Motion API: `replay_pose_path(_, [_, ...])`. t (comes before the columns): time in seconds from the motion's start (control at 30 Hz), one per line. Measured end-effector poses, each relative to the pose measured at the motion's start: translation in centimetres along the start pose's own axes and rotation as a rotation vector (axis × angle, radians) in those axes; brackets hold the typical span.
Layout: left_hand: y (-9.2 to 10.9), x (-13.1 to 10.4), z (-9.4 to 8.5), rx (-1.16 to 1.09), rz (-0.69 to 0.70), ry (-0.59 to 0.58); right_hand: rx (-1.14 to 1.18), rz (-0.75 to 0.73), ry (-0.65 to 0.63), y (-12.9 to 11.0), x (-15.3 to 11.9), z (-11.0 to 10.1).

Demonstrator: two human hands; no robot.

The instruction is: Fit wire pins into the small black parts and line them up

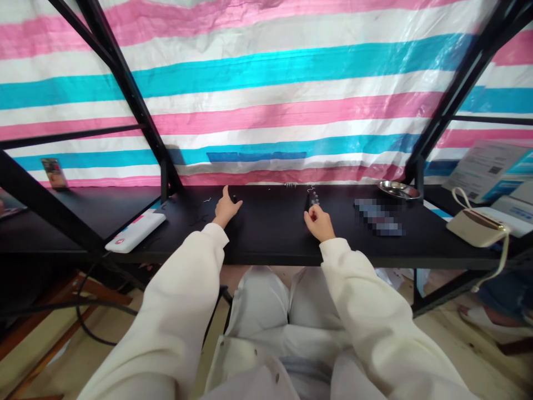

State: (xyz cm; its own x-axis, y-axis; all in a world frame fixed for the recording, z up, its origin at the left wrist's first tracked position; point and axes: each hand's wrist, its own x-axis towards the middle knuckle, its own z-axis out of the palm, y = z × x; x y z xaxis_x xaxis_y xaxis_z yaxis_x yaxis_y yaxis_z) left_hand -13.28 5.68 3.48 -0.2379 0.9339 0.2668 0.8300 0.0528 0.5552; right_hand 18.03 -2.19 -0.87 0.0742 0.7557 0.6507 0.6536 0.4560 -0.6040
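Note:
My left hand (227, 206) is over the black table (270, 239), thumb and a finger spread apart, with a small dark piece (235, 199) beside it. Farther right, my right hand (318, 222) has its fingers pinched together at the lower end of a thin black item (307, 201). Small grey beads or parts (315, 198) lie just beyond those fingertips. Near the table's back edge sit more small metallic pieces (290, 185) and a thin white squiggle (311, 188).
A white case (135, 230) lies on the left. Right of my hands are a blurred flat object (378, 218), a round metal dish (398, 190) and a beige pouch (477, 226) with a strap. Black frame posts (441, 94) flank the striped sheet (283, 72).

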Motion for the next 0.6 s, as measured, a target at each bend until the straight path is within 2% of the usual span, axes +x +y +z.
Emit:
replay_pose_path(0.17, [-0.2, 0.4, 0.5, 0.120, 0.028, -0.026, 0.014, -0.010, -0.031, -0.1, -0.1, -0.1])
replay_pose_path(0.3, [-0.6, 0.6, 1.4, 0.086, 0.047, 0.048, 0.023, -0.011, -0.039, 0.0, -0.1, 0.0])
replay_pose_path(0.43, [-0.6, 0.4, 2.2, -0.095, 0.106, 0.106, 0.043, -0.010, -0.039, -0.1, 0.0, 0.0])
replay_pose_path(0.6, [1.3, -1.6, 3.1, -0.405, 0.207, -0.016, 0.066, -0.013, -0.040, -0.2, -0.1, 0.0])
